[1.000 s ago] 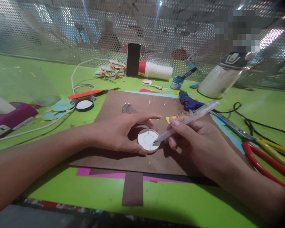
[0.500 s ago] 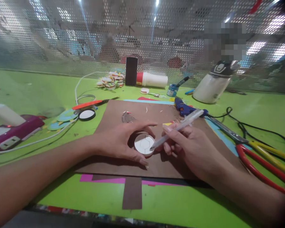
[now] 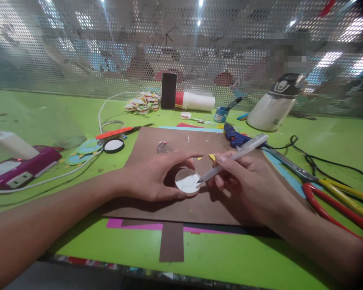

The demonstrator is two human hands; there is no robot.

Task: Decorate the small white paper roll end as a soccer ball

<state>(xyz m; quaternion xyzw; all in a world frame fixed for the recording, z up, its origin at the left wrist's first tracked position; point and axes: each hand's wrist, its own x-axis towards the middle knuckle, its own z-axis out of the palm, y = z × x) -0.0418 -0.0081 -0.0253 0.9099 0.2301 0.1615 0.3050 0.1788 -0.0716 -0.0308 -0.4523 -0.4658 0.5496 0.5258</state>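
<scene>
Pinching a translucent pen between thumb and fingers, the right hand keeps a closed grip on the barrel, with the tip at the right side of the white disc. Whether the tip presses on the face or sits just above it is too small to tell. The left hand curls around the disc from the other side, thumb on the near rim and fingers at the far edge, so its grip is together on the disc, though how firmly does not show. Thin dark lines, part of a six-sided figure, mark the disc, which sits low over the middle of the brown sheet. The likeliest trouble, I judge, is a crooked line: a light hold on so small a round piece could let it turn under the pen's push. Fresh ink, if wet, could smear should a fingertip slide inward from the rim. Loose yellow scraps near the fingers might catch under the disc and make it rock. Farther right, the glue gun and the long scissors lie close to the right arm on the green desk, where a wide elbow swing could knock them.
</scene>
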